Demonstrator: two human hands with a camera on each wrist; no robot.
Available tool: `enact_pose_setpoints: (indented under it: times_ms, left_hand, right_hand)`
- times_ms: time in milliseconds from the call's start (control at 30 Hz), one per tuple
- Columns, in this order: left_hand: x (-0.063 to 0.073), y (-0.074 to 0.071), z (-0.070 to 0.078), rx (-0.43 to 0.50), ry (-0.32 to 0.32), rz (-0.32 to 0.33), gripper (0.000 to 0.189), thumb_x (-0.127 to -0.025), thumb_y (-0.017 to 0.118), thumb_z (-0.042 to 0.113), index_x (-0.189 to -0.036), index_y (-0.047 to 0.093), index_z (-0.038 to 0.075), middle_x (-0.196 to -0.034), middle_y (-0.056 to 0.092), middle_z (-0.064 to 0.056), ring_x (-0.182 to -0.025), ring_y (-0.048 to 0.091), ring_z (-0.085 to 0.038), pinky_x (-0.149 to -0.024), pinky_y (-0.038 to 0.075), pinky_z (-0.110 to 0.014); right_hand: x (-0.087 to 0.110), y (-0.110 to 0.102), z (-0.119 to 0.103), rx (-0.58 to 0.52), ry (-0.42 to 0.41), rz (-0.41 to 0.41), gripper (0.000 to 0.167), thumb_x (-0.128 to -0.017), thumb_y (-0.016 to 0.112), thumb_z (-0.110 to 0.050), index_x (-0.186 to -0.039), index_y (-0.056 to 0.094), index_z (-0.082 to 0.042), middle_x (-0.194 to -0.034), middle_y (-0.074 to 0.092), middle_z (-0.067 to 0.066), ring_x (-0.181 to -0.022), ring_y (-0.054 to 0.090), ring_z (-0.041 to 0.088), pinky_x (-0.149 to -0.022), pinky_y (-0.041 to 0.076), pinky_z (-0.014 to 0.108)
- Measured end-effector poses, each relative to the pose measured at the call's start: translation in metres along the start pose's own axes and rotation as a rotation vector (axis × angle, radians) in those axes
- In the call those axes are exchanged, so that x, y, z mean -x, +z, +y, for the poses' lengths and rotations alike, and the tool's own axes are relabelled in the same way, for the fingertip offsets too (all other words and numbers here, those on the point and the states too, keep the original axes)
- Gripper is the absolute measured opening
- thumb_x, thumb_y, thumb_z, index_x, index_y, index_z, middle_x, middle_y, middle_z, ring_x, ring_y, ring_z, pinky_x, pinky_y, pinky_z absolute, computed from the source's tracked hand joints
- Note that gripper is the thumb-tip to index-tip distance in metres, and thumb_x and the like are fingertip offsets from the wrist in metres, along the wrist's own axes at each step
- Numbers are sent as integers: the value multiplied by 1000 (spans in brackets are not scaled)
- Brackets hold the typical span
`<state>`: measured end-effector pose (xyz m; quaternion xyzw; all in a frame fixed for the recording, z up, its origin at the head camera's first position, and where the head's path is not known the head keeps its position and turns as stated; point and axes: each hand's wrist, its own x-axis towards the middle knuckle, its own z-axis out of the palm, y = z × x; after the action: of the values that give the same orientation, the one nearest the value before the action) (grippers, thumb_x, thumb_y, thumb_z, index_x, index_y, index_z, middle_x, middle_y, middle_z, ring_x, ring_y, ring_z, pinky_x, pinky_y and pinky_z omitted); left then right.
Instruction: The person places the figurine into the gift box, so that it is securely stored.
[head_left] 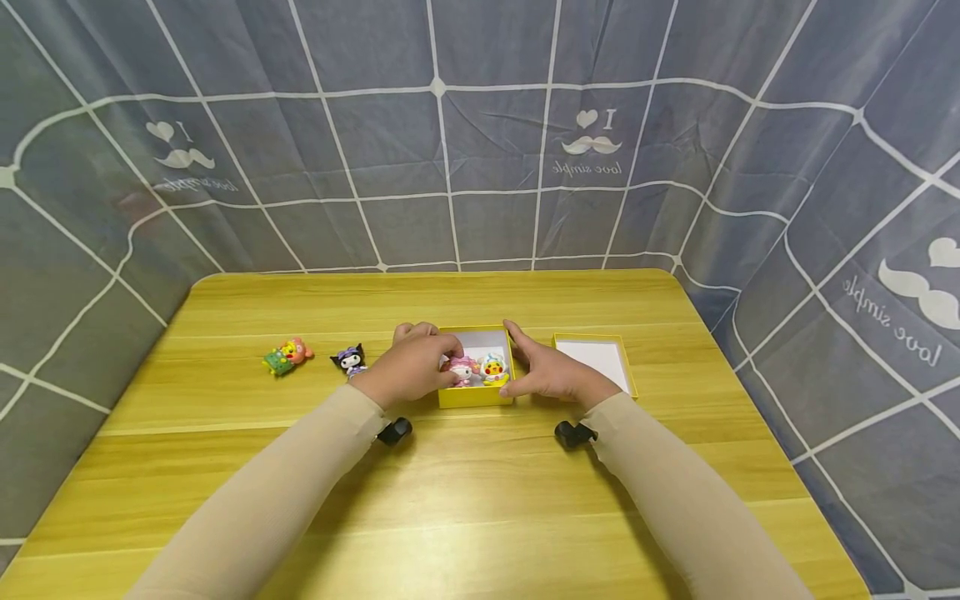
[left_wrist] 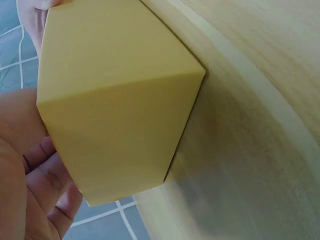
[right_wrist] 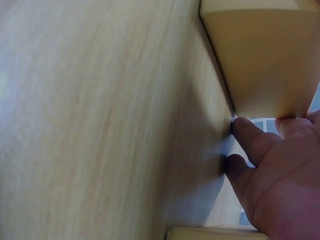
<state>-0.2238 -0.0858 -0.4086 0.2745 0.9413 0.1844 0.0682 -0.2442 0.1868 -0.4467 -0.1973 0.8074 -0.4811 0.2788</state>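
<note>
An open yellow box (head_left: pixel 472 398) with a white inside stands on the table, holding two small figurines. My left hand (head_left: pixel 416 358) reaches over its left wall and pinches the pink-and-white figurine (head_left: pixel 463 372) between thumb and fingers. Beside that figurine, on the right, sits a yellow one with a white-and-blue hood (head_left: pixel 493 367). The right hand (head_left: pixel 551 368) grips the box's right side, thumb at the front corner and a finger at the back. In the left wrist view, the box's outer walls (left_wrist: pixel 120 135) hide the figurines. Right-hand fingers (right_wrist: pixel 252 140) reach along the box's base in the right wrist view.
Right of the box lies its shallow yellow lid (head_left: pixel 596 354), white inside up. A black-and-purple figurine (head_left: pixel 350 360) stands left of my left hand. Farther left lies a green, yellow and pink figurine (head_left: pixel 287 357). A grey checked curtain (head_left: pixel 495 142) surrounds the wooden table (head_left: pixel 465 500).
</note>
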Motion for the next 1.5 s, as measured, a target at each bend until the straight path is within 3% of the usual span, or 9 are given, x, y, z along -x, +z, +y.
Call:
enact_pose_setpoints:
  times_ms: [167, 367, 667, 933, 1100, 1500]
  left_hand:
    - [-2, 0, 1, -38, -3, -14, 20, -97, 79, 33, -110, 69, 22, -74, 60, 10, -103, 49, -23, -107, 26, -53]
    - [-3, 0, 2, -75, 24, -5, 24, -97, 78, 31, -119, 73, 23, -89, 70, 13, -102, 50, -22, -107, 26, -55]
    - [-4, -2, 2, -100, 50, -17, 22, -97, 78, 25, -119, 75, 24, -81, 66, 12, -102, 50, -21, -111, 24, -57]
    - [-7, -5, 5, -136, 47, -65, 24, -98, 76, 22, -121, 75, 22, -104, 76, 8, -118, 57, -26, -118, 22, -63]
    - [-7, -5, 7, -140, 41, -75, 22, -98, 75, 21, -120, 74, 22, -111, 76, 6, -121, 57, -27, -118, 21, -64]
    - [-7, -6, 7, -157, 49, -66, 18, -97, 75, 19, -115, 74, 21, -101, 75, 6, -115, 58, -26, -118, 21, -66]
  right_hand:
    - [0, 0, 1, -3, 2, 4, 134, -83, 91, -22, -170, -11, -24, -175, 17, 18, -164, 16, 29, -133, 16, 47]
    - [0, -1, 1, -10, 0, 4, 135, -83, 91, -23, -170, -12, -24, -176, 15, 18, -164, 14, 29, -134, 14, 49]
    - [1, -1, 0, 26, -3, 9, 134, -84, 91, -26, -170, -12, -24, -175, 17, 19, -164, 17, 30, -134, 15, 49]
    - [0, -1, 0, 59, 13, 19, 135, -82, 92, -31, -170, -10, -26, -176, 15, 16, -164, 15, 27, -134, 13, 48]
    - [0, -2, 1, 66, 22, 25, 134, -82, 92, -32, -171, -9, -28, -177, 14, 13, -164, 14, 25, -134, 13, 46]
    - [-1, -1, 0, 54, 12, 18, 133, -84, 91, -29, -170, -11, -25, -176, 16, 17, -164, 16, 29, -134, 14, 48]
